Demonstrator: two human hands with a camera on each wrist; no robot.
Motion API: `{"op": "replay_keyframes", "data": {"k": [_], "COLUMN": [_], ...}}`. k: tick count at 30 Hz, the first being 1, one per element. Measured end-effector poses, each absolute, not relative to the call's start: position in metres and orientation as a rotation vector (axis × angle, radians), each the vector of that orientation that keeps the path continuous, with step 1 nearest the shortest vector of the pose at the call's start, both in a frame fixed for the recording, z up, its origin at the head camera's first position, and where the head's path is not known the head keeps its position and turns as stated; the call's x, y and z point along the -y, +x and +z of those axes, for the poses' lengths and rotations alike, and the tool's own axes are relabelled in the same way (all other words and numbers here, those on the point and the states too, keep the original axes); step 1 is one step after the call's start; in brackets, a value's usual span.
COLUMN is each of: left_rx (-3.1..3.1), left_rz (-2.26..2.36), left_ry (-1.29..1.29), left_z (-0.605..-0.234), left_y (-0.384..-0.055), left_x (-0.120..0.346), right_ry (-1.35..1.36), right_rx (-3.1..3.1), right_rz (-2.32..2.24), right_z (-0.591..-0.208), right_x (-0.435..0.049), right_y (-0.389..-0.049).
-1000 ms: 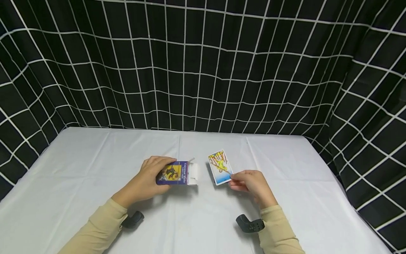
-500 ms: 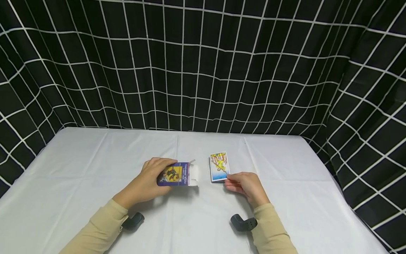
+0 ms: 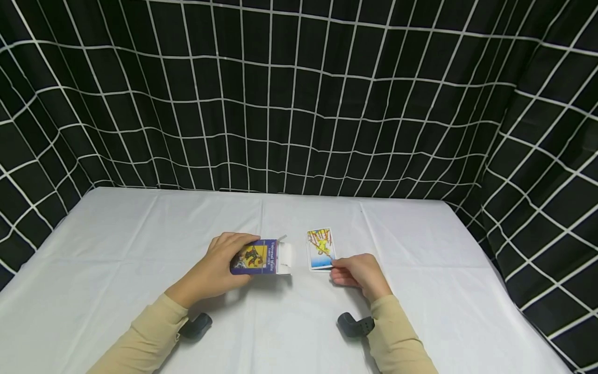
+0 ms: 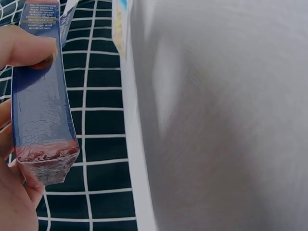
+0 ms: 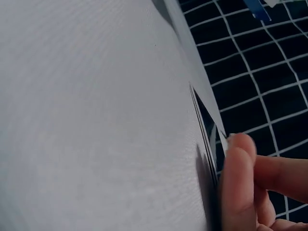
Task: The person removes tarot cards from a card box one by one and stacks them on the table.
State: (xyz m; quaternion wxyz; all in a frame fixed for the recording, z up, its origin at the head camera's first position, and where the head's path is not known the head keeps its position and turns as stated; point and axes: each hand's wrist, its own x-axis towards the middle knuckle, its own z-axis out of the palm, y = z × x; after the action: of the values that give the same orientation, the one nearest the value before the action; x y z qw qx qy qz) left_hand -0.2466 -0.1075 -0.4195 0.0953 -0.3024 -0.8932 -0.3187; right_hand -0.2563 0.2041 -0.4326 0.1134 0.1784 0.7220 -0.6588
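On the left side of the tabletop (image 3: 140, 244), the left hand (image 3: 214, 269), pinching a box (image 3: 256, 257) by its two long sides, thumb along the near one, fingers over the far one. Seemingly raised a little off the tabletop, with a shadow beneath. At the right end of the box, an open flap (image 3: 285, 258). Best to keep this grip light, to spare the thin walls, and to keep the flap from catching on anything nearby.

Just right of the flap and apart from it, a card (image 3: 320, 248), picture side up, over a few other cards (image 5: 202, 125). In the right wrist view, tilted up at the near end, with a dark gap underneath; not flush.

Farthest right, the right hand (image 3: 364, 272), pinching the card at its near right corner. Cannot tell whether with only one card in that pinch. For neat handling, hold by the corner alone, keep the card flat and unbent, match its edges to those below, and release gently instead of dragging. Beware of slick faces, likely to slide; steady the sides with a fingertip. Avoid pressing hard on the raised end, apt to crease.
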Motion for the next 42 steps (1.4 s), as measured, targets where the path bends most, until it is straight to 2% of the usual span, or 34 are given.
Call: {"op": "replay_keyframes", "data": {"k": [16,37,42], "left_rx": [2.67,2.654,2.64], "left_rz": [-0.95,-0.939,-0.949], "left_ry": [-0.895,-0.896,-0.896], "left_z": [-0.4175,-0.4171,-0.4166], "left_y": [-0.2483,-0.2461,-0.2463], "left_x": [0.1087,0.1094,0.109], "right_ry": [0.525,0.527,0.548], "right_rx": [-2.247,-2.288,-2.53], "right_rz": [-1.708,-1.639,-1.565], "right_z": [-0.4288,-0.4307,-0.4276], "right_x": [-0.1997,-0.1998,-0.2023], "right_y": [-0.2621,-0.2605,-0.266]}}
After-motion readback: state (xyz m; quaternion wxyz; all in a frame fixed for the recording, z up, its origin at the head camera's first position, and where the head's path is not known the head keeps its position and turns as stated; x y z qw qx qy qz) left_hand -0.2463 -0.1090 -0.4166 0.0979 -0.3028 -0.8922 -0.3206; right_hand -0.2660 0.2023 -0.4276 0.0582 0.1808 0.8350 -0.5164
